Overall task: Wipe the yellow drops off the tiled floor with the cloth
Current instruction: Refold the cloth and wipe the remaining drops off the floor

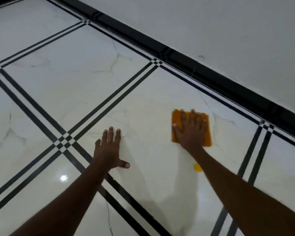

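Head view shows your right hand (189, 129) flat on the cloth (206, 130), fingers spread and straight, pressing it to the floor (143, 108). One yellow drop (197, 167) is visible, lying nearer you than the cloth, just beside your right forearm and partly hidden by it. So the wipe likely has to come back toward you. Your left hand (110, 148) rests flat on the tile, fingers spread, farther from the drop.
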`<state>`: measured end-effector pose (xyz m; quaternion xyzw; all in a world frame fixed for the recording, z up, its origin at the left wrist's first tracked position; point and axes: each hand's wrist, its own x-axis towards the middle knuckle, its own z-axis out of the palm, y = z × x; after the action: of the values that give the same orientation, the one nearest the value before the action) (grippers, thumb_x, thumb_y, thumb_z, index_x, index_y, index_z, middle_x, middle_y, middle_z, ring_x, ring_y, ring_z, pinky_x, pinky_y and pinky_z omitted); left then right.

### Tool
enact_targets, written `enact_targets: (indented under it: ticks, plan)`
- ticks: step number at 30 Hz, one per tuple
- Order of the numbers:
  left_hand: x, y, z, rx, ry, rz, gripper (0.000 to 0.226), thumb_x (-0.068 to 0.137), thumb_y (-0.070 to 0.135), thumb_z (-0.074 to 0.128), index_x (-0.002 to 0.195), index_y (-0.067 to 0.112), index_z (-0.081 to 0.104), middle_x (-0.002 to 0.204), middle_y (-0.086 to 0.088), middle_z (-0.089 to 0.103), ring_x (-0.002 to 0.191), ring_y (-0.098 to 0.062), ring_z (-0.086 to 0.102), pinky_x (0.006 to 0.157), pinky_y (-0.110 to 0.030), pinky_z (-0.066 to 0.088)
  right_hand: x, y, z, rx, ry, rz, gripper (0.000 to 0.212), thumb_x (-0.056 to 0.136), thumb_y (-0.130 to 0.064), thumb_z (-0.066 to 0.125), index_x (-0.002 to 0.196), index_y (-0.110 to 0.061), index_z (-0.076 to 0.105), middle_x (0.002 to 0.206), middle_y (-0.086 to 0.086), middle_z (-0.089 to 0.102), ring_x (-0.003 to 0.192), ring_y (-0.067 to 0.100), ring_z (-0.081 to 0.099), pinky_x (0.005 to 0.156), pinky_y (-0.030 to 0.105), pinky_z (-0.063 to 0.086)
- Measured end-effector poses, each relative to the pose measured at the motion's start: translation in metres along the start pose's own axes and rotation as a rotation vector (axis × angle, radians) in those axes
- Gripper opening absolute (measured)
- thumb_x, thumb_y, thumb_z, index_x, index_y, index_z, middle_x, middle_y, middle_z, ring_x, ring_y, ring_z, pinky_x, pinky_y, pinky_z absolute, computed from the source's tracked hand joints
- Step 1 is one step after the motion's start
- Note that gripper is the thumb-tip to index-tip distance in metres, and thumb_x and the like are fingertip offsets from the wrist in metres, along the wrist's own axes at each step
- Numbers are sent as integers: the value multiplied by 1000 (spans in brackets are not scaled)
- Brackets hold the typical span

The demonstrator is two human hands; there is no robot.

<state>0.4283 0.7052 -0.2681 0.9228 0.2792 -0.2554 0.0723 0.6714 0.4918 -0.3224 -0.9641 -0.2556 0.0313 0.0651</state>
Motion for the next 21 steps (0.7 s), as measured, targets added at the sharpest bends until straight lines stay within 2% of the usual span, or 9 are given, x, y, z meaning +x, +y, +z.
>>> enact_targets:
  ticks: [2, 4, 5, 8, 10, 13, 16, 19, 21]
  plan:
    - [-2, 3, -2, -5, 4, -15, 145, 62, 79, 69, 153, 14, -24, 161, -18, -26, 150, -37, -16, 122, -54, 12, -51, 29, -8, 20, -8, 102, 79, 96, -68, 18, 164, -30, 10, 170, 18, 16, 154, 45, 17, 122, 65, 14]
    - [-2, 5, -2, -13, 8, -15, 145, 62, 78, 70, 153, 14, -23, 161, -18, -26, 150, -38, -16, 121, -54, 12, -100, 6, -5, 13, -5, 157, 80, 95, -64, 23, 165, -28, 7, 170, 21, 13, 154, 47, 14, 123, 66, 9]
    - [-2, 5, -2, -8, 12, -11, 144, 63, 77, 70, 154, 14, -23, 161, -18, -25, 150, -38, -15, 121, -55, 13, -109, -18, -2, 24, -19, 125, 80, 94, -62, 27, 165, -27, 9, 169, 23, 13, 154, 48, 14, 123, 66, 8]
    - [-2, 2, 2, 7, 25, 2, 143, 63, 78, 70, 154, 15, -22, 161, -17, -24, 151, -37, -13, 120, -55, 14, -77, -81, 8, 48, -49, -133, 79, 94, -62, 29, 164, -30, 11, 171, 19, 10, 156, 46, 9, 124, 65, 3]
    - [-2, -2, 7, -23, 35, 12, 141, 63, 79, 68, 154, 19, -21, 162, -15, -24, 151, -35, -13, 120, -55, 13, -36, -85, 6, 35, -113, -226, 78, 95, -64, 29, 164, -33, 12, 171, 16, 11, 156, 44, 10, 124, 64, 4]
    - [-7, -6, 14, -55, 42, 8, 137, 64, 83, 63, 155, 22, -20, 162, -12, -25, 152, -33, -14, 120, -55, 13, -30, -21, 5, -17, -63, -53, 76, 95, -65, 28, 163, -33, 14, 171, 16, 15, 155, 43, 17, 124, 63, 11]
    - [-17, 1, 20, -110, 20, 3, 140, 61, 87, 60, 153, 23, -24, 159, -13, -32, 150, -34, -21, 120, -56, 5, -95, 31, -9, 23, -10, 201, 78, 97, -65, 23, 164, -28, 10, 169, 21, 14, 153, 48, 19, 121, 67, 16]
    - [-23, 1, 26, -91, 50, 34, 143, 57, 91, 57, 153, 24, -24, 159, -14, -33, 149, -35, -23, 121, -54, 2, -159, -16, -4, -2, -33, 260, 79, 97, -61, 30, 165, -25, 12, 169, 25, 13, 152, 50, 18, 121, 67, 12]
    - [-27, -3, 31, -70, 75, 56, 141, 58, 91, 57, 154, 23, -22, 160, -15, -30, 150, -35, -20, 122, -54, 5, -159, -67, 5, 10, -53, 119, 82, 95, -61, 34, 165, -25, 12, 170, 24, 9, 155, 49, 11, 123, 66, 7]
